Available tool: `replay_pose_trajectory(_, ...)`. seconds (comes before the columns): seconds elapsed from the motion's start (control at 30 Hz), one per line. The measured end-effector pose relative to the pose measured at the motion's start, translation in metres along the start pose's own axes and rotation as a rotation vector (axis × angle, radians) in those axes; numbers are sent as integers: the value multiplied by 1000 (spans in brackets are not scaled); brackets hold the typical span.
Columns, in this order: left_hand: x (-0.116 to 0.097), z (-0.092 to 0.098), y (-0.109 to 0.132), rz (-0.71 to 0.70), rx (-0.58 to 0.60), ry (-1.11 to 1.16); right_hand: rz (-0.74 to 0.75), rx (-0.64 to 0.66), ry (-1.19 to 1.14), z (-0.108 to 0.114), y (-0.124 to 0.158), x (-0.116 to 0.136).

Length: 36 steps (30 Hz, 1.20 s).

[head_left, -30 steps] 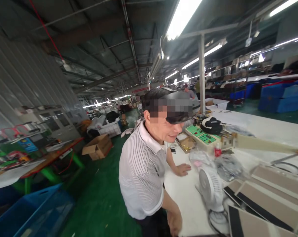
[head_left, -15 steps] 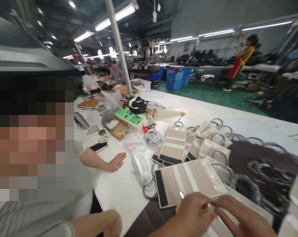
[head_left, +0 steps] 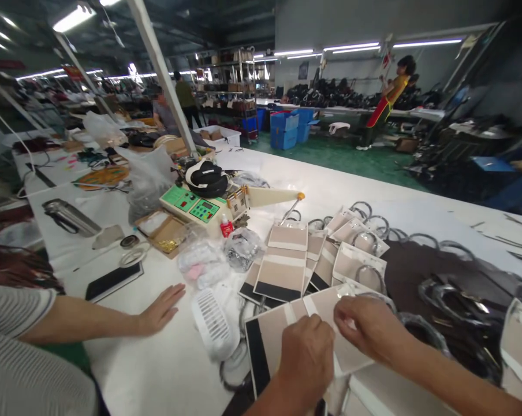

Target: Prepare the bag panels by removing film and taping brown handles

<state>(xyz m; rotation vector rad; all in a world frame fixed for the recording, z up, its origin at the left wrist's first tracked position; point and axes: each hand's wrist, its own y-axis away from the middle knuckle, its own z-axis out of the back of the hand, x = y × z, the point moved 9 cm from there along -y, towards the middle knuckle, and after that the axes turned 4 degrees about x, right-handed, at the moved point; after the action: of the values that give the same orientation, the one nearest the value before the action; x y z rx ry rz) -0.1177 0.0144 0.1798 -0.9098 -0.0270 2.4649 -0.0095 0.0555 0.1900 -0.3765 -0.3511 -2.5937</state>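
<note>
My left hand (head_left: 306, 358) rests knuckles-up on a beige panel with a black stripe (head_left: 272, 335), fingers curled down on it. Just to its right, my right hand (head_left: 367, 326) pinches the same panel near its white band. More beige panels (head_left: 282, 271) and pieces with dark ring handles (head_left: 365, 271) lie fanned out just beyond. A co-worker's arm in a striped sleeve reaches in from the left, that person's hand (head_left: 161, 309) flat on the white table (head_left: 157, 370).
A small white fan (head_left: 213, 323) lies left of my hands. Behind it sit a green-panelled machine (head_left: 194, 205), plastic bags (head_left: 200, 260), a cardboard tray (head_left: 163, 231), a metal flask (head_left: 68, 216) and dark brown material (head_left: 421, 266). People stand farther back in the workshop.
The view has swung right and down from the co-worker to the table. My hands have moved up onto the beige panel and the right one now pinches it.
</note>
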Motion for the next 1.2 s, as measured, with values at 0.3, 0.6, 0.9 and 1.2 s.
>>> replay_pose_trajectory(0.3, 131, -49, -28, 310, -269, 393, -341, -163, -626, -11, -210, -156)
replay_pose_trajectory(0.6, 202, -117, -15, 418, -367, 355, -428, -193, -303, -54, -387, -205)
replay_pose_trajectory(0.9, 204, -131, -15, 381, -381, 268, -385, -274, -7, -65, -397, -225)
replay_pose_trajectory(1.2, 205, -132, -15, 390, -358, 282, -417, -183, -84, -79, -391, -243)
